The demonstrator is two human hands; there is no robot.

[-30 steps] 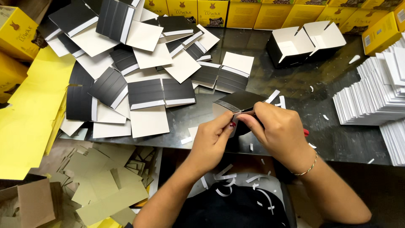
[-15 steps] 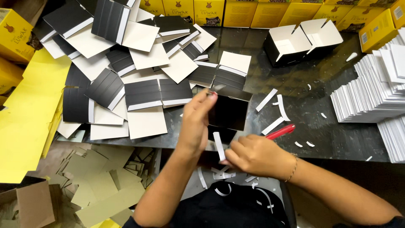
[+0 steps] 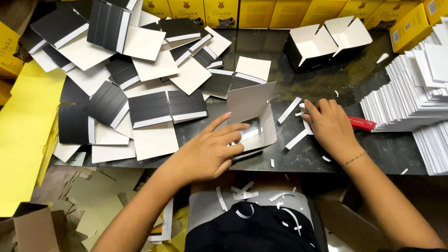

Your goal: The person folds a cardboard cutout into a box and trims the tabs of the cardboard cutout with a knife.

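Observation:
A half-folded card box (image 3: 254,114), white inside and dark outside, stands open on the dark tabletop (image 3: 326,154) in front of me. My left hand (image 3: 210,149) rests against its left side, fingers spread over the opening. My right hand (image 3: 329,123) lies flat on the table to the right, fingers on white paper strips (image 3: 296,139) and beside a red tool (image 3: 361,123) that it partly covers.
A heap of flat black-and-white card blanks (image 3: 140,79) covers the left of the table. Stacked white cards (image 3: 415,88) stand at the right. An assembled open box (image 3: 322,42) sits at the back, in front of yellow boxes (image 3: 233,9). Yellow sheets (image 3: 23,130) lie left.
The dark piece that both hands held has been opened into a box shape and set on the table. My right hand moved right to the strips and red tool.

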